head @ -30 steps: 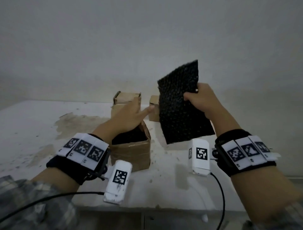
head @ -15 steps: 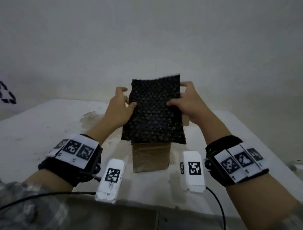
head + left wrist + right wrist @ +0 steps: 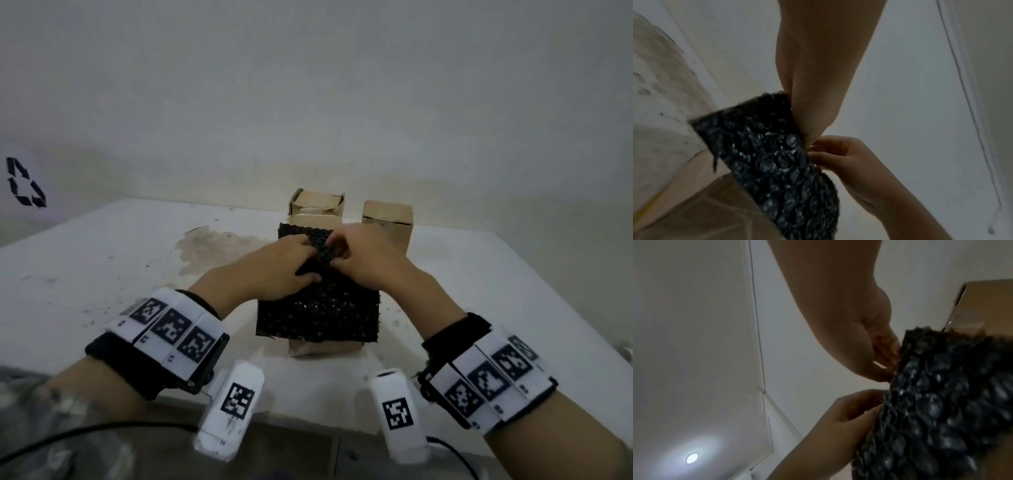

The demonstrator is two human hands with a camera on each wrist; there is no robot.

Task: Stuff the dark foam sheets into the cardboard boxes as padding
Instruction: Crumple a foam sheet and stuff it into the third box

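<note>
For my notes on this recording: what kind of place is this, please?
Probably a bare packing or storage corner, not a home room. A stained white table stands against a plain wall, small cardboard boxes wait at the back, and a recycling symbol shows at the left.

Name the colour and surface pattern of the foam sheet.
Black foam sheet, covered in shiny bubble-like bumps; left wrist view.

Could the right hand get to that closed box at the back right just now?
Probably yes. The closed box stands just beyond the right hand with nothing between them, but that hand is busy gripping the foam sheet and would have to let go.
</note>
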